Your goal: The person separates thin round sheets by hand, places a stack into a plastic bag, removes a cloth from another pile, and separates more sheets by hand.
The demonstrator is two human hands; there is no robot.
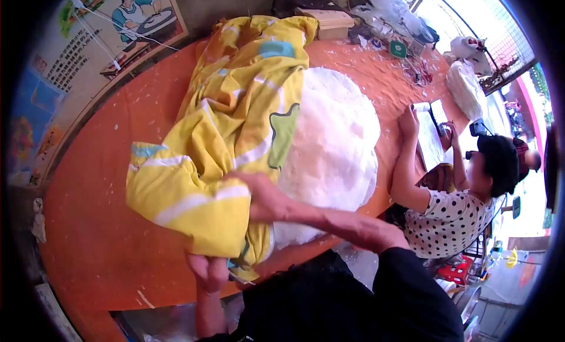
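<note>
Both the left hand (208,273) and right hand (266,198) have fingers grasping the yellow cloth (232,121), bunched partly over the white round stack (332,145) on the tabletop (88,242); lifting evenly, without dragging, seems best.

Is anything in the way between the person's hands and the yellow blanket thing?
Nothing that I can see. The right hand is right against the yellow cloth, and the left hand is at its near edge. The white pile lies beside the cloth, not between it and either hand.
</note>
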